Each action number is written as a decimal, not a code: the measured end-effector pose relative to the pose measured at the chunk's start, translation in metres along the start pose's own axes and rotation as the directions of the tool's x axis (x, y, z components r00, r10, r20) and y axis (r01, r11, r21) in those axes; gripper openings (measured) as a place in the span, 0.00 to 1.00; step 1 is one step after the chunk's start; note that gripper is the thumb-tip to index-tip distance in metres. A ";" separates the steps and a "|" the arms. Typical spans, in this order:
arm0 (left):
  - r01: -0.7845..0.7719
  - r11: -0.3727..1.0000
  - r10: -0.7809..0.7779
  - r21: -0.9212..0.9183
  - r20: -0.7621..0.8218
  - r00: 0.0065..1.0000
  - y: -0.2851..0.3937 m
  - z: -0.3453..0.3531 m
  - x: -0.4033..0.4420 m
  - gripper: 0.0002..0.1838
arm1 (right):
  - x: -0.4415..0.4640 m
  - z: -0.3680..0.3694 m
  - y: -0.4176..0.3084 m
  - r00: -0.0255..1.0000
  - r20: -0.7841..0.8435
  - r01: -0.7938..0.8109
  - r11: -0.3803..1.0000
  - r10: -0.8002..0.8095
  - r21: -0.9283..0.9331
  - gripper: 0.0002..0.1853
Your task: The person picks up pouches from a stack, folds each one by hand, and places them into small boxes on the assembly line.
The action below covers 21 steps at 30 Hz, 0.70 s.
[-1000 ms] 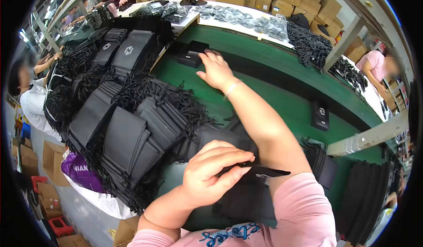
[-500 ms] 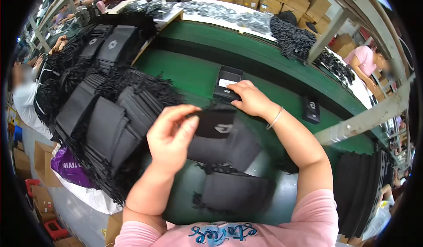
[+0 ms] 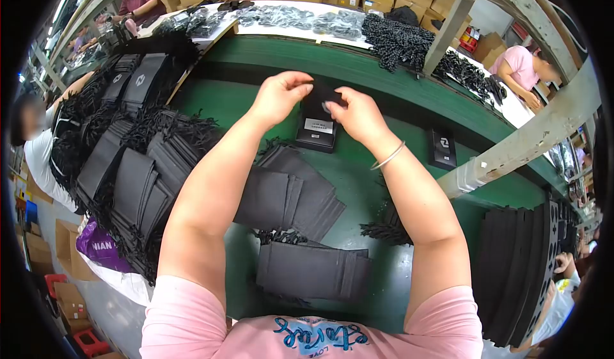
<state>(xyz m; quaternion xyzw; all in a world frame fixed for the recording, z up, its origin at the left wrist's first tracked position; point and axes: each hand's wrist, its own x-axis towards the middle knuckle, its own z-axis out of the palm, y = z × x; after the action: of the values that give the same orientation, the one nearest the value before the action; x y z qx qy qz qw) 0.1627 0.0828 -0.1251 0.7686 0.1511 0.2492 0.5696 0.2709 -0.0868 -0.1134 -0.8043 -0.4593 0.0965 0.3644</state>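
My left hand [image 3: 281, 96] pinches the upper left corner of a black pouch [image 3: 320, 95] with a pale logo. The pouch's right side is between the thumb and fingers of my right hand [image 3: 358, 112]. Both hands hold it over the far end of an open black box [image 3: 316, 135], which stands on the green belt and shows a white label inside. Nearer me lie fanned black pouches [image 3: 281, 199] and a flat stack of pouches [image 3: 313, 272].
Big piles of drawstring pouches [image 3: 137, 180] fill the left. A closed black box [image 3: 442, 148] lies to the right, near a metal post [image 3: 511, 135]. Black strips [image 3: 511, 263] stand at the right. Several co-workers sit around a white table [image 3: 281, 20].
The box was pulled along the belt toward the middle by my right hand, which has let it go and taken the pouch's side. My left hand has carried the pouch forward over the box.
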 end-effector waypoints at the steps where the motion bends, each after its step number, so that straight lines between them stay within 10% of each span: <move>1: 0.026 1.000 -0.026 -0.002 0.051 0.998 -0.007 0.001 0.004 0.12 | 0.001 0.005 0.009 0.998 0.027 -0.061 0.995 0.059 0.079 0.18; 8: 0.247 0.947 -0.283 0.204 0.174 0.943 -0.037 0.027 0.024 0.12 | 0.009 0.006 0.042 0.994 -0.039 -0.105 0.994 0.105 0.007 0.14; 12: -0.151 0.674 -0.061 0.723 0.259 0.964 -0.033 0.043 0.037 0.13 | 0.010 0.007 0.055 0.992 -0.097 -0.090 0.990 0.079 -0.109 0.11; 18: -0.228 0.582 0.004 0.781 0.278 0.960 -0.054 0.066 0.033 0.12 | 0.013 0.033 0.080 0.988 -0.155 -0.069 0.908 0.004 -0.413 0.13; 21: -0.146 0.628 -0.051 0.764 0.227 0.972 -0.051 0.078 0.038 0.11 | 0.025 0.035 0.087 0.916 -0.220 -0.375 0.912 0.337 -0.166 0.14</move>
<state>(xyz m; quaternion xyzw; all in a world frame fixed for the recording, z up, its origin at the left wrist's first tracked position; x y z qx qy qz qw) 0.2398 0.0558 -0.1832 0.9654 0.1571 0.0852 0.1897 0.3259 -0.0765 -0.1923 -0.9134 -0.2757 0.0381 0.2971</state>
